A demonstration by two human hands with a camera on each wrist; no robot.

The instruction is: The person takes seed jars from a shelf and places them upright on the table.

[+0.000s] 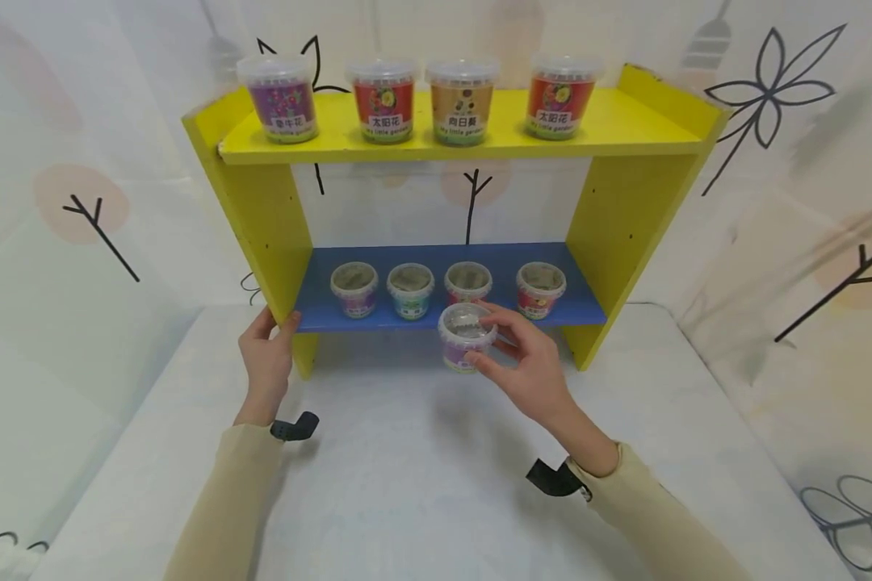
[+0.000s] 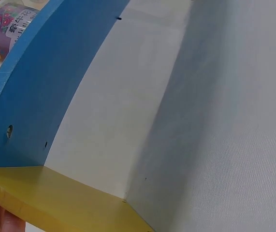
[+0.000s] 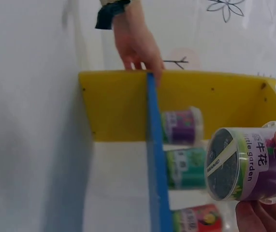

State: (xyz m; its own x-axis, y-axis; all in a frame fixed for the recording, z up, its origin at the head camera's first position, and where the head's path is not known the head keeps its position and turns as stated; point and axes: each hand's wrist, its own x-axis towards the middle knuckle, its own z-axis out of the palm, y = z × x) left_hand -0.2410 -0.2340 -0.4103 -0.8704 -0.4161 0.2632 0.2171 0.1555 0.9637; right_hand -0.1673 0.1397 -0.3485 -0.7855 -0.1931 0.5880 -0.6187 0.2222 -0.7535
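My right hand [image 1: 526, 367] pinches a clear plastic cup with a purple label [image 1: 462, 355] between thumb and fingers, in front of the blue lower shelf [image 1: 429, 321]. Its label and dark contents show in the right wrist view, where the cup [image 3: 254, 164] lies sideways. My left hand [image 1: 267, 355] grips the yellow side panel [image 1: 250, 210] of the shelf unit at its front edge, by the end of the blue board. On that board stand several cups: a purple one [image 1: 354, 290], a teal one [image 1: 410, 292], a red one [image 1: 468, 282] partly hidden, and another red one [image 1: 541, 290].
Several lidded cups stand on the yellow top shelf [image 1: 501, 149]: one purple [image 1: 282, 101], one orange [image 1: 462, 105] and two red, the left one [image 1: 383, 103] beside the orange. A white table [image 1: 378, 484] carries the unit. Behind hangs a patterned cloth [image 1: 102, 323].
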